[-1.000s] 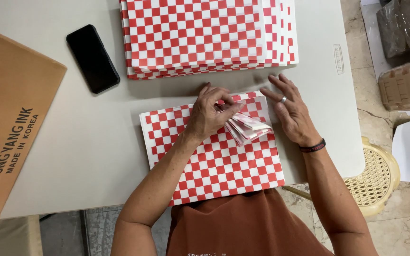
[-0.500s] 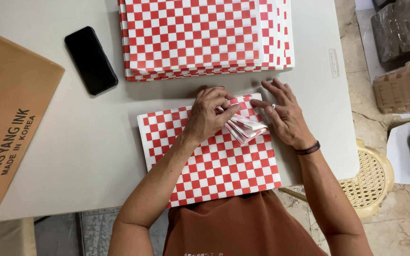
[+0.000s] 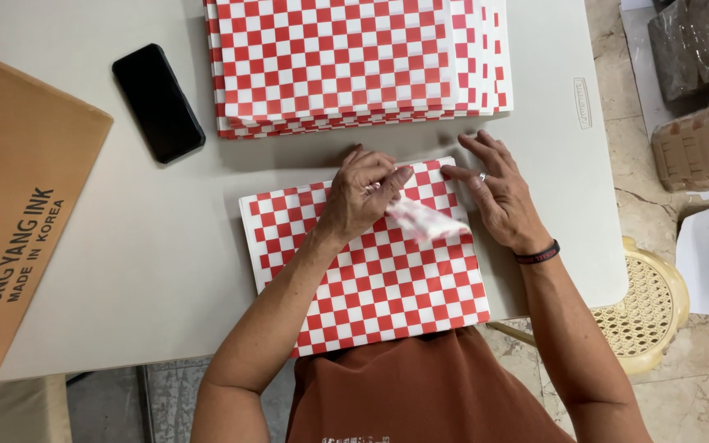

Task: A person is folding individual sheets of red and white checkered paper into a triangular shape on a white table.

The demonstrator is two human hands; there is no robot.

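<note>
My left hand [image 3: 363,197] now pinches a lifted sheet corner [image 3: 424,220], blurred mid-peel; my right hand [image 3: 498,193] stays flat, fingers spread, on the stack [image 3: 371,287].

Left hand [image 3: 363,197] pinched shut; right hand [image 3: 498,193] flat, fingers spread.

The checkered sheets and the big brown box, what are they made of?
The checkered sheets look like thin paper: a corner curls limply under the left hand. The brown box looks like matte cardboard, with flat, stiff, dull walls.
</note>
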